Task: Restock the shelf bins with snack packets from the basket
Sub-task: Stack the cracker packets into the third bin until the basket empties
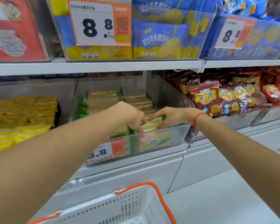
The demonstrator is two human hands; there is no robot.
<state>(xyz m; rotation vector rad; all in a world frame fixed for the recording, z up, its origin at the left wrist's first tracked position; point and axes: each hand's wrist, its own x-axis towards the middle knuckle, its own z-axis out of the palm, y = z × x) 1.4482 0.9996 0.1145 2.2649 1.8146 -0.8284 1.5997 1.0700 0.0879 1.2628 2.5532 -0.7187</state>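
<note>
Much is hidden at the clear bin (176,135): the left hand (131,115) covers the near end of the packets under it, its fingertips dip out of sight behind the bin's front wall, and the price tag (106,151) on that wall is half cut off by the left forearm. The cracker packet (152,123) the hands meet on shows only a pale yellow strip with a green end; its print is too blurred to read. It lies inside the bin, just behind the front wall, long axis running left to right and tilted slightly up toward the right. The left hand's fingers curl down onto its left part; the right hand (173,116) pinches its right end, forefinger stretched along the top. Deeper in the bin, rows of like packets lie the same way. Below the bin, the white basket (128,207) is cut off by the frame edge, so its contents cannot be seen.
</note>
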